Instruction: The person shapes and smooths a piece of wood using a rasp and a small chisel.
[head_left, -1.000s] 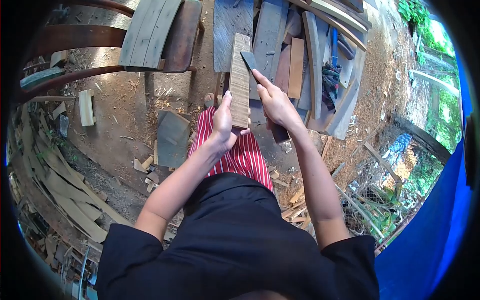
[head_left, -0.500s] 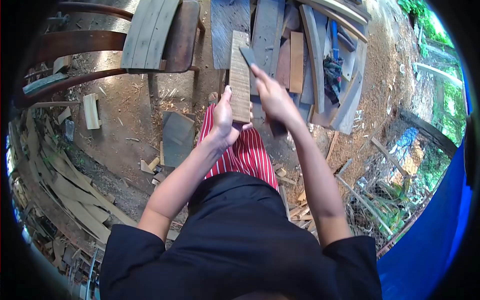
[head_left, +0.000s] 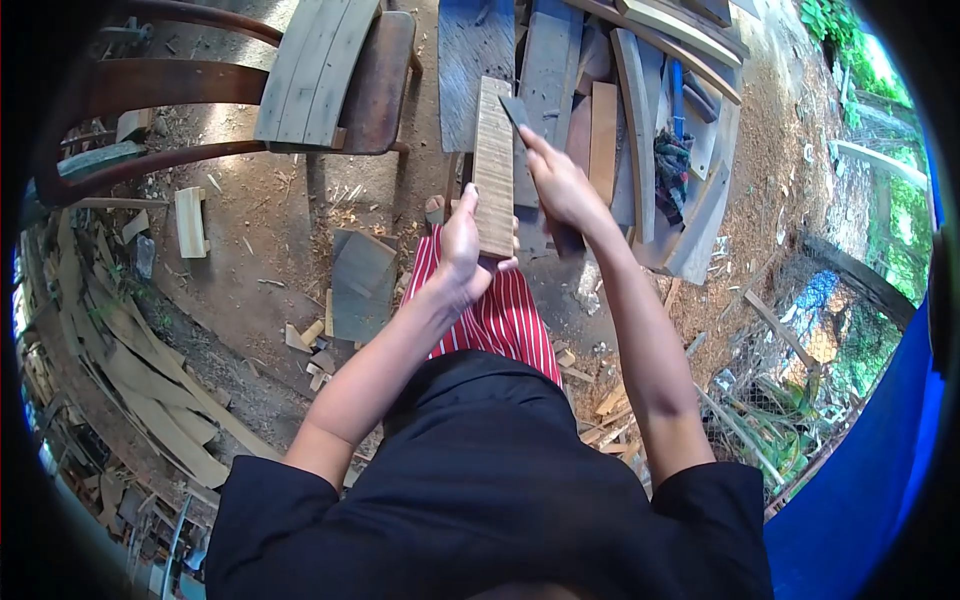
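Observation:
A rectangular wooden block (head_left: 495, 170) with a grained brown face is held lengthwise above my lap. My left hand (head_left: 468, 243) grips its lower end, thumb on the left edge and fingertips showing at the right edge. In my right hand (head_left: 563, 190) is a dark flat-bladed tool (head_left: 514, 111); its blade lies by the upper right edge of the block. Whether the blade touches the wood I cannot tell. A dark part of the tool shows below my right hand.
Wooden boards (head_left: 548, 90) and curved pieces lie ahead, with a blue-handled tool (head_left: 678, 100) and a dark cloth (head_left: 672, 170). A wooden chair (head_left: 377, 90) stands front left. Thin offcuts (head_left: 140, 370) are piled at left; a blue tarp (head_left: 850, 480) hangs at right.
The whole view has shifted slightly, so things appear a little further right and lower. Both hands keep their holds, and the blade remains near the block's upper right edge.

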